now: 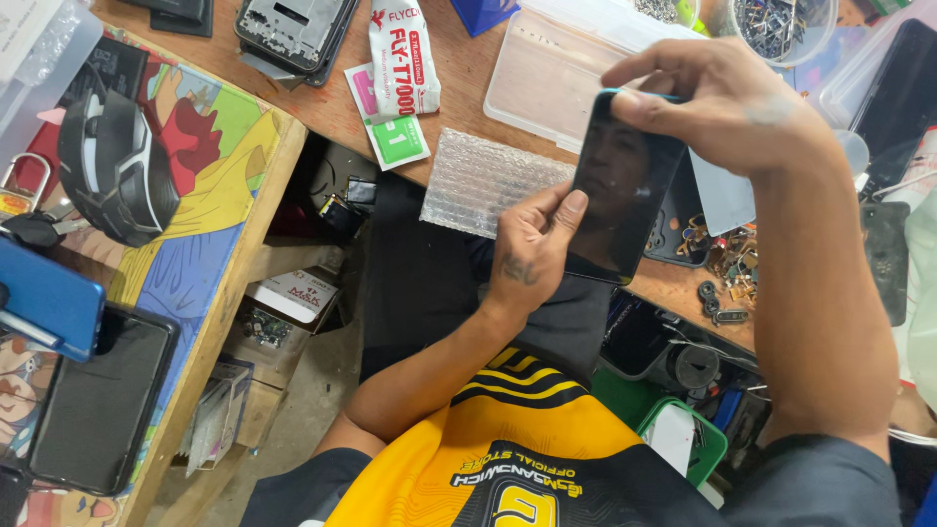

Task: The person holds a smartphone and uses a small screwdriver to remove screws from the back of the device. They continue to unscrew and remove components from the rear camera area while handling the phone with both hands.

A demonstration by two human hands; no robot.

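Observation:
A black smartphone (625, 195) with a dark glossy screen is held upright over the wooden workbench (459, 73), between both my hands. My left hand (532, 249) supports its lower left edge, thumb pressed against the side. My right hand (722, 102) pinches the phone's top edge with fingertips and thumb. A sheet of bubble wrap (478, 181) lies on the bench just left of the phone.
A clear plastic box (547, 73) and a cup of small metal parts (781, 24) stand at the back. A glue tube pack (402, 59), wipe sachets (395, 141) and a bare phone frame (293, 29) lie further left. A side table (210, 283) holds a black phone (98, 400), a blue phone (44, 298) and a padlock (21, 185).

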